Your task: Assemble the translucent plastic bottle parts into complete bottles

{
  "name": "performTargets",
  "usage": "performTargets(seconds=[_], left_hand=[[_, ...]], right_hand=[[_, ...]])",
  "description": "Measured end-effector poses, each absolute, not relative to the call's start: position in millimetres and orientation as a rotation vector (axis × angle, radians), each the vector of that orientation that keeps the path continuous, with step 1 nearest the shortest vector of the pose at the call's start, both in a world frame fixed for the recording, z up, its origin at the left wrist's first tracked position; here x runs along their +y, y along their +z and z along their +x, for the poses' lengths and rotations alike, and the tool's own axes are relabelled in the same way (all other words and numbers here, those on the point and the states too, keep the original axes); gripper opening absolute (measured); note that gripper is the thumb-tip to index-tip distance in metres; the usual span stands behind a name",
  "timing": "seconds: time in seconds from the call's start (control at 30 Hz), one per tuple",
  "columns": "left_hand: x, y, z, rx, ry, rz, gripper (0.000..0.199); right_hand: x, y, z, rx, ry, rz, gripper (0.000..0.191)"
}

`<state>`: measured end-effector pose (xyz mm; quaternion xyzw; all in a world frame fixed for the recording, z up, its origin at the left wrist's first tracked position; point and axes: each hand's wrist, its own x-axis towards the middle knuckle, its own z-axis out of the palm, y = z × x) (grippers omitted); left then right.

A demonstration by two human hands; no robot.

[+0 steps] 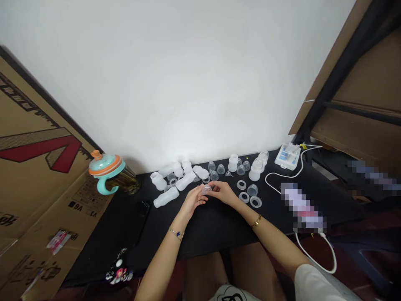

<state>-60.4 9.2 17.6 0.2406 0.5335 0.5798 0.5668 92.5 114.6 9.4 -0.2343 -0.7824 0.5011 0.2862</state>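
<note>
Both hands meet over the middle of the black table, around a small translucent ring-shaped piece [206, 190]. My left hand [194, 200] grips its left side, and my right hand [220, 191] pinches its right side. White bottles lie left of the hands, one of them [166, 197] close to my left wrist. Further bottles stand toward the wall, such as one upright [233, 162]. Clear dome caps [221, 169] sit behind my right hand. Loose translucent rings [256, 202] and another dome cap [252, 190] lie to its right.
A teal-lidded jug [107, 172] stands at the left beside a large cardboard box [37, 167]. To the right are a white compartment case [288, 156], a white cable [283, 175] and a blurred device [302, 205]. A beaded charm [120, 274] hangs at the front left.
</note>
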Motion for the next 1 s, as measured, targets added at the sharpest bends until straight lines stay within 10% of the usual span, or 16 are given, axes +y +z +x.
performTargets(seconds=[1.0], left_hand=[[5.6, 16.6, -53.1, 1.708, 1.401, 1.147, 0.03]], right_hand=[[122.6, 0.1, 88.6, -1.86, 1.748, -0.715, 0.042]])
